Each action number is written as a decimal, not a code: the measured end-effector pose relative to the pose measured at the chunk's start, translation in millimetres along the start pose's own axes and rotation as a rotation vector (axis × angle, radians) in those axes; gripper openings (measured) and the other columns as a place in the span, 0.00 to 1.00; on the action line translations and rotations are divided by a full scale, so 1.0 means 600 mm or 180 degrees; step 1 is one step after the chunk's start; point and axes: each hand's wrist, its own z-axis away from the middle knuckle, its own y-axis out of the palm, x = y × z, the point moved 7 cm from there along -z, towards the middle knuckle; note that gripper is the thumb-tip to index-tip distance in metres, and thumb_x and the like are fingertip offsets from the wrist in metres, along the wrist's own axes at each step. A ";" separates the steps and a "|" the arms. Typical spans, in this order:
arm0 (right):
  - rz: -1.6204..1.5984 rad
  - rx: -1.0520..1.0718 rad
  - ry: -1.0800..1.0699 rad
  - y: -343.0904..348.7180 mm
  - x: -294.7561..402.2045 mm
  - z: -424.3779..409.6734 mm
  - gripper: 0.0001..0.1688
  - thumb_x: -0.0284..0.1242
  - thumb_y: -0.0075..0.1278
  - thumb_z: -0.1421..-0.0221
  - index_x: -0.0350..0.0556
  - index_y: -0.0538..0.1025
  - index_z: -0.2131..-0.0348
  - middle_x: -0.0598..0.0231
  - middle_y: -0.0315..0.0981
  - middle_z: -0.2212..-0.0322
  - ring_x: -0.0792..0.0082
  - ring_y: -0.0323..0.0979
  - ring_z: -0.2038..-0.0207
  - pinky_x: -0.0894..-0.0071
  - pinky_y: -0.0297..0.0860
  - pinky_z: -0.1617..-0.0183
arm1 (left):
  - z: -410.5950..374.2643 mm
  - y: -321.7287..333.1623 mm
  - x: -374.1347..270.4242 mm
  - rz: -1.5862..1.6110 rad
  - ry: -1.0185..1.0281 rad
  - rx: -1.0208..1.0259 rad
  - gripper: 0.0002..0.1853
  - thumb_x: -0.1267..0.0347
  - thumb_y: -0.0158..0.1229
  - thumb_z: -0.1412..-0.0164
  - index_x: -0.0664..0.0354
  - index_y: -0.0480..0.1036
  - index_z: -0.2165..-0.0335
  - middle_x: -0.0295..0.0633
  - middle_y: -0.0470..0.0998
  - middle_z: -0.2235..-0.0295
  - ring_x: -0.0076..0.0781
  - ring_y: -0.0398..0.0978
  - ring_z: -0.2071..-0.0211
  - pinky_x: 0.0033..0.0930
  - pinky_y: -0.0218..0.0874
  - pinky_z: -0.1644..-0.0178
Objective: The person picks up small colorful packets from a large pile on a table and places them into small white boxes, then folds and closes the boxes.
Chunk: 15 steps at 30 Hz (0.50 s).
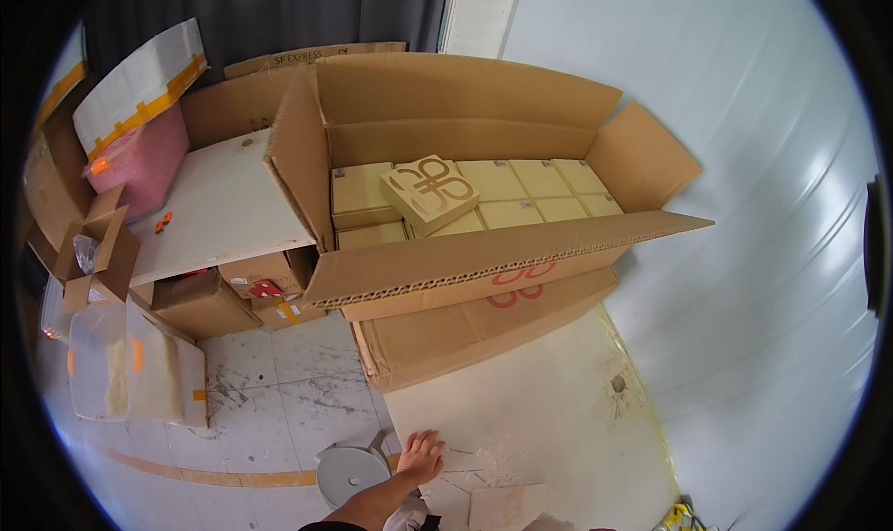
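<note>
My left hand (421, 456) rests palm down on the left edge of a pale tabletop (551, 391), holding nothing, its fingers slightly bent. My right hand is out of view. Beyond the hand a large open cardboard carton (460, 140) stands on a closed, flatter cardboard box (481, 329). Rows of cream-coloured boxes (513, 214) fill the open carton. One cream box with a gold looped pattern (430, 190) lies askew on top of them.
A grey plastic stool (354, 472) stands left of the hand. On a white-topped shelf (216, 196) are a pink-filled bin (150, 161) and a small open carton (101, 259). Cardboard boxes (202, 304) sit beneath. Clear plastic bins (104, 370) stand lower left. A glossy pale sheet (739, 182) is at right.
</note>
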 end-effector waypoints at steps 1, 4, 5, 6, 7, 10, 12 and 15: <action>0.0013 -0.0095 -0.0090 0.001 0.002 0.000 0.21 0.39 0.51 0.51 0.37 0.72 0.64 0.62 0.72 0.75 0.71 0.72 0.75 0.74 0.72 0.77 | -0.001 -0.003 0.004 -0.0047 -0.0035 -0.0056 0.19 0.65 0.50 0.54 0.51 0.65 0.59 0.41 0.59 0.51 0.38 0.53 0.47 0.49 0.42 0.44; -0.0299 -0.0293 -0.0089 -0.001 0.016 0.002 0.22 0.40 0.49 0.49 0.38 0.72 0.64 0.62 0.72 0.75 0.71 0.71 0.76 0.75 0.71 0.78 | 0.009 0.001 0.000 -0.0124 -0.0035 -0.0019 0.18 0.65 0.50 0.54 0.51 0.66 0.60 0.42 0.59 0.51 0.39 0.54 0.48 0.49 0.43 0.45; -0.0115 -0.0432 -0.0441 0.002 0.030 0.006 0.20 0.39 0.46 0.47 0.38 0.72 0.65 0.64 0.71 0.76 0.74 0.69 0.79 0.78 0.68 0.81 | 0.011 -0.003 0.001 -0.0166 -0.0003 -0.0049 0.18 0.65 0.50 0.54 0.51 0.66 0.60 0.42 0.60 0.52 0.39 0.54 0.48 0.49 0.43 0.45; -0.0178 -0.0487 -0.0372 0.007 0.033 0.011 0.19 0.39 0.46 0.47 0.38 0.72 0.65 0.64 0.71 0.77 0.75 0.68 0.80 0.78 0.67 0.82 | 0.013 -0.008 0.003 -0.0208 0.0034 -0.0078 0.18 0.65 0.50 0.54 0.52 0.66 0.60 0.42 0.60 0.52 0.40 0.54 0.48 0.50 0.43 0.45; -0.0225 -0.0558 -0.0286 0.007 0.036 0.019 0.19 0.38 0.47 0.47 0.38 0.73 0.66 0.65 0.71 0.77 0.76 0.67 0.82 0.79 0.66 0.83 | 0.013 -0.008 0.001 -0.0227 0.0076 -0.0091 0.18 0.65 0.50 0.54 0.52 0.66 0.60 0.42 0.60 0.52 0.40 0.54 0.48 0.50 0.44 0.46; -0.0904 -0.0835 0.0084 -0.002 -0.013 0.051 0.17 0.38 0.50 0.50 0.42 0.74 0.67 0.66 0.71 0.79 0.79 0.63 0.85 0.81 0.62 0.85 | 0.012 0.006 0.003 -0.0246 0.0196 -0.0186 0.17 0.65 0.50 0.54 0.52 0.67 0.61 0.44 0.61 0.53 0.41 0.55 0.49 0.50 0.44 0.46; -0.1504 -0.1485 0.0507 -0.025 -0.091 0.074 0.08 0.29 0.49 0.52 0.43 0.71 0.76 0.68 0.65 0.78 0.78 0.62 0.85 0.83 0.57 0.92 | 0.004 0.017 0.002 -0.0233 0.0204 -0.0147 0.17 0.65 0.49 0.53 0.52 0.67 0.61 0.45 0.61 0.53 0.42 0.55 0.49 0.52 0.44 0.46; -0.0260 -0.0981 0.0391 -0.013 -0.002 0.093 0.14 0.36 0.43 0.46 0.46 0.75 0.69 0.77 0.58 0.86 0.85 0.53 0.89 0.85 0.52 0.87 | -0.014 0.015 0.002 -0.0758 0.0364 -0.0368 0.18 0.65 0.49 0.53 0.51 0.66 0.60 0.46 0.61 0.53 0.46 0.56 0.50 0.54 0.43 0.46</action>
